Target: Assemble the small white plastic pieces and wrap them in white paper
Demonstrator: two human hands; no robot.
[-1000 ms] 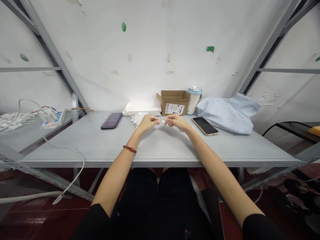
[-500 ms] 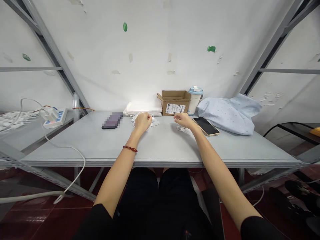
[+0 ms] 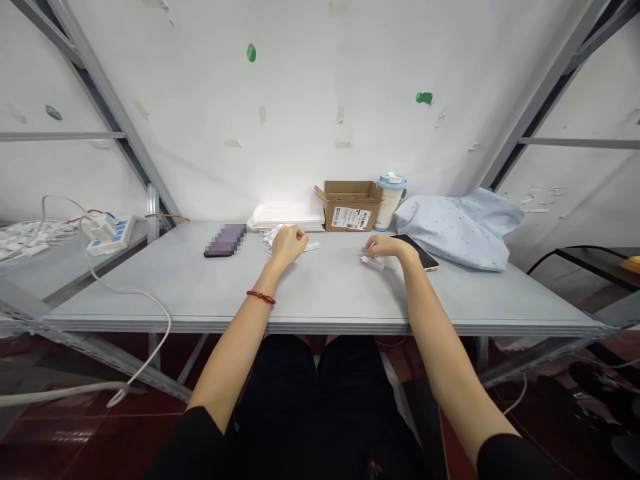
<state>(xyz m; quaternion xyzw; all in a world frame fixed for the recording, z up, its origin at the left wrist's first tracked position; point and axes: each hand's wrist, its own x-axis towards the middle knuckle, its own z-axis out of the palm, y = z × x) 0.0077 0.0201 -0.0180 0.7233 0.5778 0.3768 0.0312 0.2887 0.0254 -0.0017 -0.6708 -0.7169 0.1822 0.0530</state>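
My left hand (image 3: 289, 245), with a red bead bracelet on its wrist, is curled closed over a pile of thin white cables (image 3: 270, 239). Whatever lies inside its fingers is hidden. A short white strip (image 3: 311, 247) shows just to the right of that hand. Farther right, my right hand (image 3: 393, 247) reaches down with bent fingers, pinching at a small white cable (image 3: 371, 261) on the table, which seems to have a clear wrapping. The palm of this hand partly covers a black-screened phone (image 3: 425, 257).
Along the wall stand a stack of white trays (image 3: 285, 219), an open cardboard box (image 3: 350, 207) and a blue-lidded tumbler (image 3: 389, 203). A pale blue cloth (image 3: 460, 230) lies at the right. A pixelated dark phone (image 3: 226, 240) is on the left, beyond it a power strip (image 3: 113, 237).
My right hand has moved right and down onto the small white cable, covering more of the phone. My left hand has shifted slightly right.
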